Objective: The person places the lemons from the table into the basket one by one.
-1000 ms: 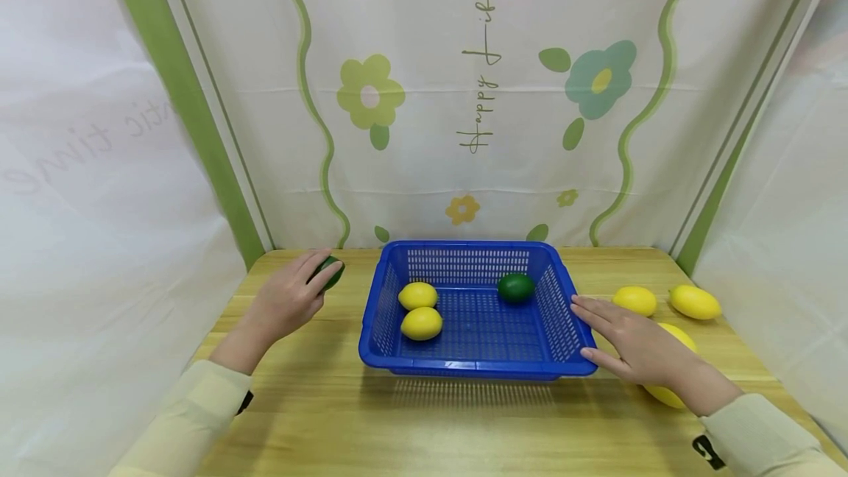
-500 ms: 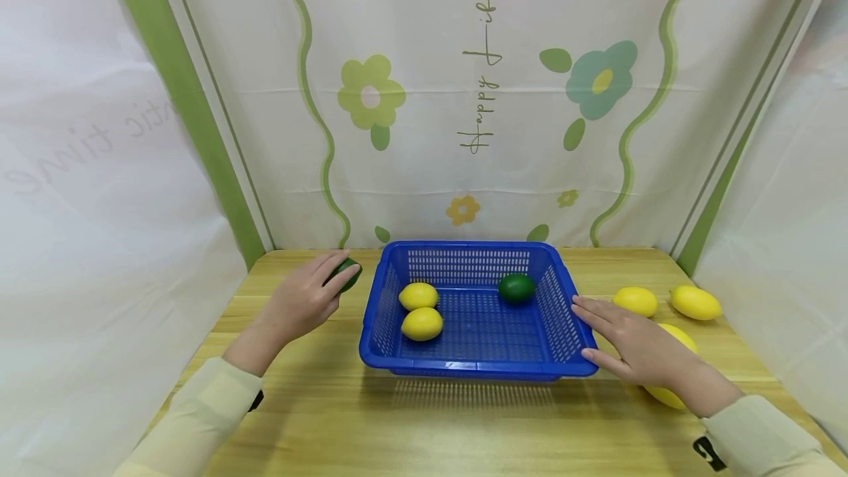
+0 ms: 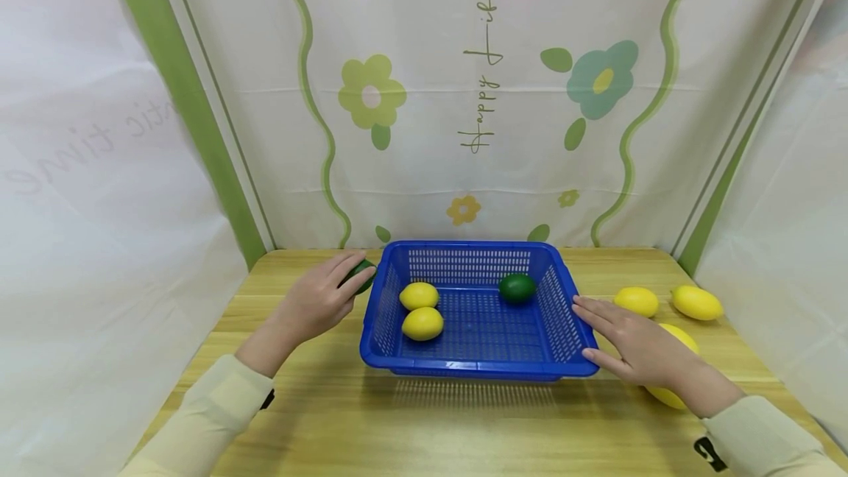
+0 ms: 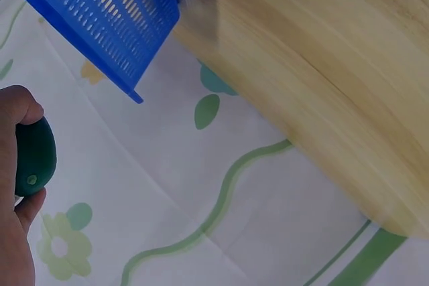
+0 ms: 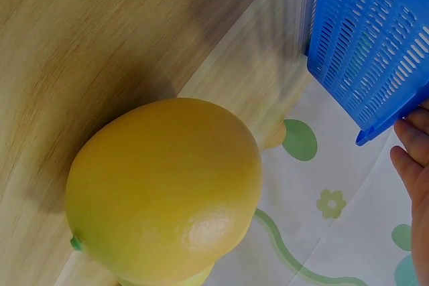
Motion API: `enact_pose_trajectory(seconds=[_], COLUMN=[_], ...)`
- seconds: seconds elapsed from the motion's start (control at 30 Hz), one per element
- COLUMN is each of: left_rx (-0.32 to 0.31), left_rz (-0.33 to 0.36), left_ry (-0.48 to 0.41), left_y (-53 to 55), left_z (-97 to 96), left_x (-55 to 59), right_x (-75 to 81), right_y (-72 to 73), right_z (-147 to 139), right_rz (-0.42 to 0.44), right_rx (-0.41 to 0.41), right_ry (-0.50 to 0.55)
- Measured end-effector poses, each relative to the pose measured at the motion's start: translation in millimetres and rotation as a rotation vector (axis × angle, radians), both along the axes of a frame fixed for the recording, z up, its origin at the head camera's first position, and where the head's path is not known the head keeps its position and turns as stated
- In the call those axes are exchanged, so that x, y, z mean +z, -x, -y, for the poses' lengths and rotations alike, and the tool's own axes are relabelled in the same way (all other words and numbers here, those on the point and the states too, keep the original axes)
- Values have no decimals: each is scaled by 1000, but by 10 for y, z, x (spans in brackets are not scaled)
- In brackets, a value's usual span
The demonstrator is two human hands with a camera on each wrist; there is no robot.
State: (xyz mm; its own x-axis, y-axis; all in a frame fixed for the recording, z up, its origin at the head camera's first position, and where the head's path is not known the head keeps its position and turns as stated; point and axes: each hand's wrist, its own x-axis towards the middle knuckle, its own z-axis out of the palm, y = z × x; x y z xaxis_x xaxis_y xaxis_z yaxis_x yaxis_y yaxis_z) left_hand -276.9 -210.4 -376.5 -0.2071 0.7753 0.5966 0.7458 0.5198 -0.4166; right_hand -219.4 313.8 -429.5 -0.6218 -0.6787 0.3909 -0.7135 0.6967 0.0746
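Observation:
My left hand [image 3: 321,297] grips a dark green lime [image 3: 360,277], held just outside the left rim of a blue plastic basket [image 3: 464,368]. In the left wrist view, the lime [image 4: 36,159] shows between thumb and fingers, its small pale stem scar exposed. Fairly straight fingers of my right hand [image 3: 629,341] rest against the basket's right rim. Inside the basket, two lemons [image 3: 422,324] lie at the left and another green lime [image 3: 517,288] at the right.
To the right of the basket, two yellow fruits [image 3: 697,302] lie on the wooden table [image 3: 464,436]. A larger yellow fruit [image 5: 164,189] sits below my right hand, partly hidden by it in the head view. A printed white curtain [image 3: 424,153] stands behind the table.
My left hand has moved right with the lime, from the table's left side to near the basket's left rim. My right hand and the basket have stayed in place.

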Motion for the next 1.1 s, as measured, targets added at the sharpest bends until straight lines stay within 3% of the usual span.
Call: enact_pose_trajectory(seconds=[0.23, 1.1], left_rx=[-38, -79], left_rz=[-4, 10], left_ry=[6, 64], left_y=[13, -37], left_z=[-82, -444], left_x=[-5, 35], right_x=[1, -16], right_y=[-1, 13], right_z=[-1, -12], right_rz=[1, 3], right_rx=[-2, -10], right_ry=[-1, -12])
